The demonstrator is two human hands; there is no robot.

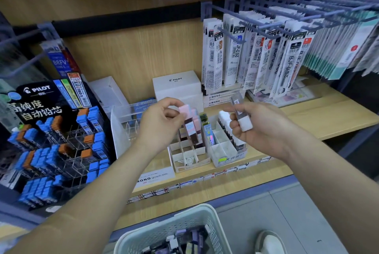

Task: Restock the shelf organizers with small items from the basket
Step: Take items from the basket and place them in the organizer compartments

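On the head view, we see the basket [174, 227] low in front, holding small dark and purple cases. On the shelf [328, 114], the cardboard organizer [189, 158] keeps pink-capped cases [194, 128] in its rear cells. The white organizer [223, 151] beside it holds white-capped cases [224, 118] along its back and right side. Our left hand [162, 122] pinches a pink case [184, 110] over those rear cells. Our right hand [264, 124] curls round a clear case [238, 102] above the white organizer. Front cells stand bare.

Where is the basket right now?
In the head view, the basket sits at bottom centre, nearest the camera, just below the wooden shelf's front edge.
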